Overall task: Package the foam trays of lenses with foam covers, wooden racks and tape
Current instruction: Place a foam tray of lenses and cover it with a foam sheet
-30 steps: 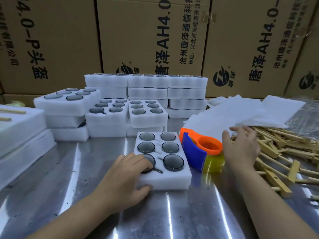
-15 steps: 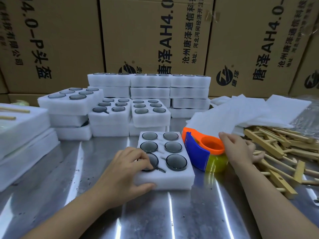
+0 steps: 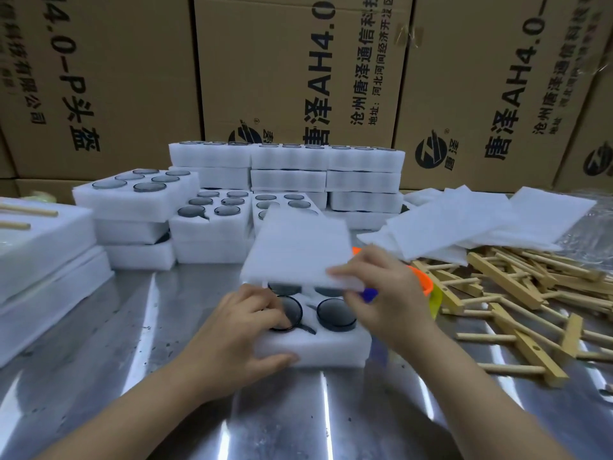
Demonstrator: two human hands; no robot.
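Observation:
A white foam tray (image 3: 331, 348) with dark round lenses (image 3: 335, 315) lies on the steel table in front of me. My left hand (image 3: 237, 336) grips its near left corner, thumb on the front wall and fingers over a lens. My right hand (image 3: 384, 293) pinches the near right edge of a thin white foam cover (image 3: 298, 250). The cover hangs tilted over the tray's far half and hides the far lenses. An orange and blue tape dispenser (image 3: 428, 287) sits just right of the tray, mostly behind my right hand.
Stacks of filled foam trays (image 3: 288, 161) stand behind. A loose pile of foam covers (image 3: 471, 224) lies at the back right, above a heap of wooden racks (image 3: 517, 293). Wrapped foam packs (image 3: 39, 247) sit at the left. Cardboard boxes (image 3: 298, 68) wall the back.
My right hand left the pile at the right and came back over the tray, carrying a foam cover. The left hand stayed on the tray's corner.

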